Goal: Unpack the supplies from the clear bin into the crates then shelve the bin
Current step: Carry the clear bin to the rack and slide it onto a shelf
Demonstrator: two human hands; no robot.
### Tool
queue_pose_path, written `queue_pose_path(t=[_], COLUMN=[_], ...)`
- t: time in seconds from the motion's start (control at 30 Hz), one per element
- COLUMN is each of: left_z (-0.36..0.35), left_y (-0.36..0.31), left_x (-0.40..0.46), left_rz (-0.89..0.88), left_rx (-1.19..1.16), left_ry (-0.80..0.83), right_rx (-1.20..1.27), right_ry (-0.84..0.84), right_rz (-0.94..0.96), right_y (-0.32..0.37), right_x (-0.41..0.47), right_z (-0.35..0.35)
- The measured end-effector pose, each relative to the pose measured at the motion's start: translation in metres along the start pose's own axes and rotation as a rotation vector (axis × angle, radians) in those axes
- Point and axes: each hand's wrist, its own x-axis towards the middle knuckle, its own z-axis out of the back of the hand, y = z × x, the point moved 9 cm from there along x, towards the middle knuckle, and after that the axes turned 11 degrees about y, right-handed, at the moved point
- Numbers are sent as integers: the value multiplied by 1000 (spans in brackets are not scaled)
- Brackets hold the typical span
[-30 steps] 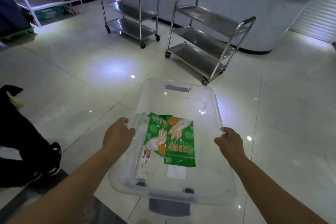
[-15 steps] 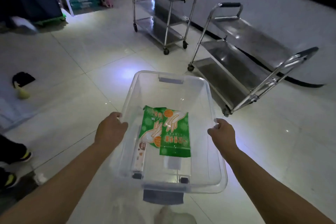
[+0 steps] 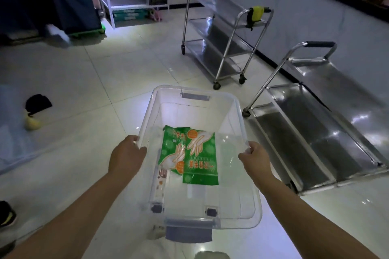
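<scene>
- Both steel carts had slid rightward in view since the earlier frame, while the clear bin (image 3: 197, 153) stayed carried between the hands.
- Left hand (image 3: 126, 159) and right hand (image 3: 255, 161) each clamped a long-side rim.
- Inside the bin lay two green glove packets (image 3: 190, 153) and a slim pale pack (image 3: 161, 183).
- Likely light and slightly flexible; the rims offered the surest hold.

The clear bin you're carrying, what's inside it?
Inside the clear bin lie two overlapping green packets printed with glove pictures, plus a narrow white box along the left wall. The packets cover part of the floor, so anything beneath them is hidden.
</scene>
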Motion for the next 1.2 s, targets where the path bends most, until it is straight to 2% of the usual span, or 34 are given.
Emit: queue_pose_path(t=[0.37,0.53,0.7,0.87,1.2], left_z=[7,-2,16,51,145], left_y=[-109,-150,-194,-210,-228], left_x=[275,412,531,633,910], left_rz=[-12,32,106,195,181], left_rx=[29,53,41,5,-46], left_ry=[-7,-78,-165,-243,-298], right_rx=[-47,-72,-46,-53,-87], right_ry=[-17,21,99,161,184], right_rz=[-6,12,51,173,251], right_y=[115,158,230,326,499], right_x=[273,433,584,709,948], right_z=[9,3,-5,-37,-141])
